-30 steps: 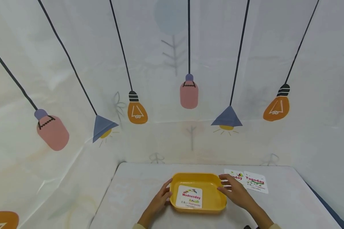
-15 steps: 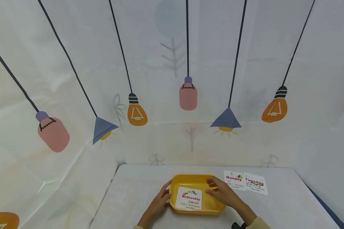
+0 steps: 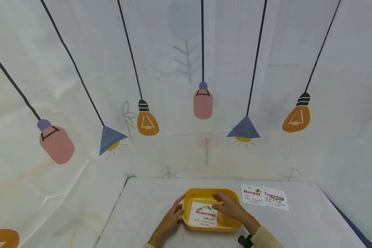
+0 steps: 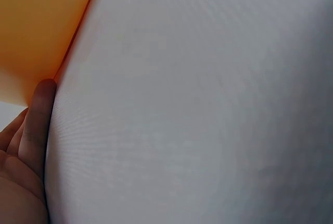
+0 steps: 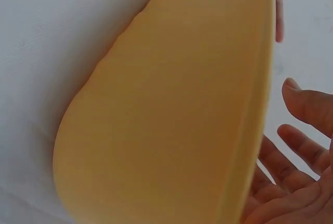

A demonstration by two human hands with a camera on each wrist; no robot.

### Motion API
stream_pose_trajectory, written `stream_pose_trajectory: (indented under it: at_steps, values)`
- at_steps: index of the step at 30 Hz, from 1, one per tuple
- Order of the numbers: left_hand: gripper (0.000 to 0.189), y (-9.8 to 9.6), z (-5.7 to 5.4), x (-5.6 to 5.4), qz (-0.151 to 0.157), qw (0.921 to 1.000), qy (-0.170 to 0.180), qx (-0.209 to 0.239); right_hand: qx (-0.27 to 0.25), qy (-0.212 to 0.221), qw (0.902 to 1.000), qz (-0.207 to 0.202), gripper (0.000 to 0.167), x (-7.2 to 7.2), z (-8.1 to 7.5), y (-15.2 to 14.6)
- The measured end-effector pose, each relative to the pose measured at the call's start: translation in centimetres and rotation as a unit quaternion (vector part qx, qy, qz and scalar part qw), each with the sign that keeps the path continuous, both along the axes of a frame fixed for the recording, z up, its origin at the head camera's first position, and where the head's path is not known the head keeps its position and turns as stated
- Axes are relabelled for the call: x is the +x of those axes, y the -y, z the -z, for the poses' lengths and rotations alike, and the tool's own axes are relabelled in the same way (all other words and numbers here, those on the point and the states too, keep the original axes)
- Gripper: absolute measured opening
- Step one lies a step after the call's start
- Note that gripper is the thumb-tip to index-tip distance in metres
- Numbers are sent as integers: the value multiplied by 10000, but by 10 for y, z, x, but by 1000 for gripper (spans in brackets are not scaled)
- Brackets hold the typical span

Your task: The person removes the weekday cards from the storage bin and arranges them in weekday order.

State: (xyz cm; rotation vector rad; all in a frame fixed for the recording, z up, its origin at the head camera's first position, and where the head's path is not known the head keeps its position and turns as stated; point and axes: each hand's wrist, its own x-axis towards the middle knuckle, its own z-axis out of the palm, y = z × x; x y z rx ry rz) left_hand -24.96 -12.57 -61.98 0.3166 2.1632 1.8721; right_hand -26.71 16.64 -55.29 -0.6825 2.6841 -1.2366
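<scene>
A yellow plastic tray (image 3: 204, 228) stands on the white table, and a white card printed "Wednesday" (image 3: 201, 219) lies in its left half. My left hand (image 3: 171, 216) rests its fingers against the tray's left side; the left wrist view shows a straight finger (image 4: 37, 125) along the outer wall. Over the tray's right half reaches my right hand (image 3: 230, 208), its fingertips beside the card's right edge. Seen from the right wrist, the tray's wall (image 5: 161, 104) fills the middle, and the right hand's thumb and fingers (image 5: 307, 104) are apart, holding nothing.
To the tray's right on the table (image 3: 300, 227) lie a "Monday" card (image 3: 252, 195) and a "Tuesday" card (image 3: 275, 198), edges close together. A wall sheet (image 3: 179, 151) printed with hanging lamps rises behind the table. A black device (image 3: 245, 241) sits at the right wrist.
My right hand has moved left from the tray's right rim to over its inside, near the Wednesday card. The Monday card has come fully into sight. The left hand has stayed at the tray's left side.
</scene>
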Motion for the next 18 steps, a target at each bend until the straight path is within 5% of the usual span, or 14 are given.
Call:
stream_pose_trajectory:
  at_steps: [18]
  values:
    - [58, 1, 2, -3, -26, 9999, 77, -59, 280, 145, 9991, -272, 36, -22, -20, 8]
